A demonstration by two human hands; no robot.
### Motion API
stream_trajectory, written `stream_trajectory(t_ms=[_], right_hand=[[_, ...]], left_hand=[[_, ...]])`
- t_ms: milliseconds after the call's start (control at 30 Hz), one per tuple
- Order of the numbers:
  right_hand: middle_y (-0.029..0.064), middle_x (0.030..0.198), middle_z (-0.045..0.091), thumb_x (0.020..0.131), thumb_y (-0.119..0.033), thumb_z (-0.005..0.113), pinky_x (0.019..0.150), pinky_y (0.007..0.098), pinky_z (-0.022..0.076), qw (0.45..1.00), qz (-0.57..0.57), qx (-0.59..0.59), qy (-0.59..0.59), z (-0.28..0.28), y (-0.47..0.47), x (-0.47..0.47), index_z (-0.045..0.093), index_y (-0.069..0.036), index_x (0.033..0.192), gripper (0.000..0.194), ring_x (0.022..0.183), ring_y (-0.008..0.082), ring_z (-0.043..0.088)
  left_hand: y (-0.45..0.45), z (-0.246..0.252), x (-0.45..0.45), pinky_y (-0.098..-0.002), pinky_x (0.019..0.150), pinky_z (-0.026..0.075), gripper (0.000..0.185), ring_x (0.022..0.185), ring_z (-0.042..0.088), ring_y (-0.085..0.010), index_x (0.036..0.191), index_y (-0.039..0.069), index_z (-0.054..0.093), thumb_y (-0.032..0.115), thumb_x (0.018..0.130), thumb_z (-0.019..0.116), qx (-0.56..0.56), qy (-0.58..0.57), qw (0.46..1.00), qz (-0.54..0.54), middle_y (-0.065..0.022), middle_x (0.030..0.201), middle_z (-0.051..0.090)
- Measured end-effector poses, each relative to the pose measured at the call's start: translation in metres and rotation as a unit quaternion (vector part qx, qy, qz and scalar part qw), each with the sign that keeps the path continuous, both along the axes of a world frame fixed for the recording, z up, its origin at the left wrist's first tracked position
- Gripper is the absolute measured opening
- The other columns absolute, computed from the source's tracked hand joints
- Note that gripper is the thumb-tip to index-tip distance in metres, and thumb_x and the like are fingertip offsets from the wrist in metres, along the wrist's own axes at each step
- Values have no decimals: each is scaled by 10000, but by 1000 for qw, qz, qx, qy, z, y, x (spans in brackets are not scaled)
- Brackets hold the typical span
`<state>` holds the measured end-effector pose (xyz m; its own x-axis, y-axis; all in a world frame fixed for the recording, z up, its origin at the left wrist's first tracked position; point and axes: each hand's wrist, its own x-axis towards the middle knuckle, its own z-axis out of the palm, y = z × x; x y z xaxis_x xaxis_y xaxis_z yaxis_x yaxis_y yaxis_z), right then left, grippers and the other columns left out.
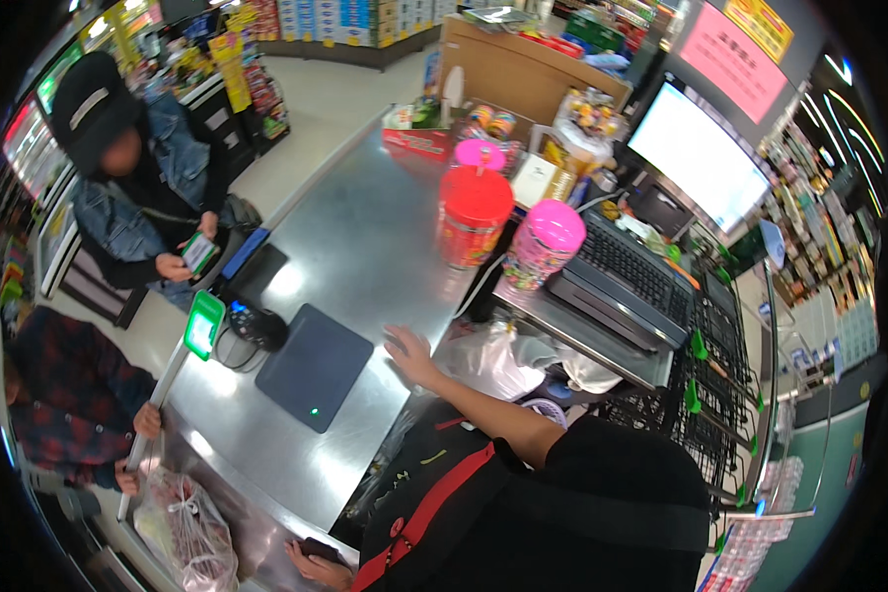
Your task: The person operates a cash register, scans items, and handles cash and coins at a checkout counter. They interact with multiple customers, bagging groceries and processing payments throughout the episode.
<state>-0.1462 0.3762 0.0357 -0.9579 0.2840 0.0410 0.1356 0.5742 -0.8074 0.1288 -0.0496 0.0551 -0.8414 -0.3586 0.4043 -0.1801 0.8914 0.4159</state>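
Observation:
My right hand (411,357) rests with fingers apart at the near edge of the stainless-steel counter (340,244), holding nothing. Just left of it lies a flat dark grey pad (314,366) with a small green light. Low in the picture, my left hand (317,568) is closed round a dark object (322,550), likely a phone, beside the counter's front end. Past the pad stand a black payment terminal (255,325) with a lit keypad and a green-framed display (203,325) on a stand. My sleeve and red-banded apron cover part of the near edge.
Across the counter a person (140,170) in a cap holds a phone (200,253). Another person (74,392) grips a metal rail near a tied plastic bag (185,529). Red (476,214) and pink (544,240) tubs, a keyboard (629,274) and a monitor (695,155) stand right.

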Motion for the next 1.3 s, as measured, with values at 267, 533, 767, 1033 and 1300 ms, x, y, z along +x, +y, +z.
stream_trajectory(t_ms=[267, 533, 767, 1033, 1300], right_hand=[[55, 794, 671, 1032, -208, 506, 512, 246, 477, 907, -265, -149, 290, 72, 215, 36, 661, -9, 996, 254, 597, 92, 608], [41, 810, 642, 967, -318, 589, 454, 252, 407, 781, -507, -200, 306, 148, 500, 108, 634, -49, 988, 273, 596, 117, 580], [20, 1433, 427, 946, -405, 625, 816, 415, 450, 737, -476, -369, 308, 152, 618, 126, 460, -156, 1378, 525, 1236, 280, 496], [-29, 744, 494, 868, -315, 771, 574, 326, 385, 729, -449, -461, 232, 152, 636, 118, 578, -133, 835, 267, 664, 123, 475], [36, 902, 651, 820, -284, 790, 574, 347, 439, 831, -524, -169, 82, 147, 630, 140, 625, -95, 905, 264, 808, 198, 614]], left_hand=[[0, -21, 7, -428, 953, 481, 288, 1038, 632, -372, 1199, -58, 630, 73, 1021, 446, 17, 43, 999, 6, -233, 1130, 663], [27, 10, -6, -442, 967, 471, 307, 1059, 621, -392, 1223, -67, 608, 100, 1019, 449, 75, -35, 994, 65, -257, 1150, 647], [45, 21, -7, -446, 972, 468, 316, 1067, 617, -398, 1231, -70, 600, 111, 1018, 451, 97, -66, 986, 117, -266, 1159, 641], [49, 27, -4, -451, 977, 464, 327, 1077, 613, -404, 1240, -74, 591, 123, 1018, 453, 106, -84, 982, 134, -275, 1170, 633], [56, 32, -5, -455, 982, 460, 339, 1086, 608, -411, 1249, -77, 582, 135, 1017, 455, 123, -92, 976, 154, -284, 1180, 626]])
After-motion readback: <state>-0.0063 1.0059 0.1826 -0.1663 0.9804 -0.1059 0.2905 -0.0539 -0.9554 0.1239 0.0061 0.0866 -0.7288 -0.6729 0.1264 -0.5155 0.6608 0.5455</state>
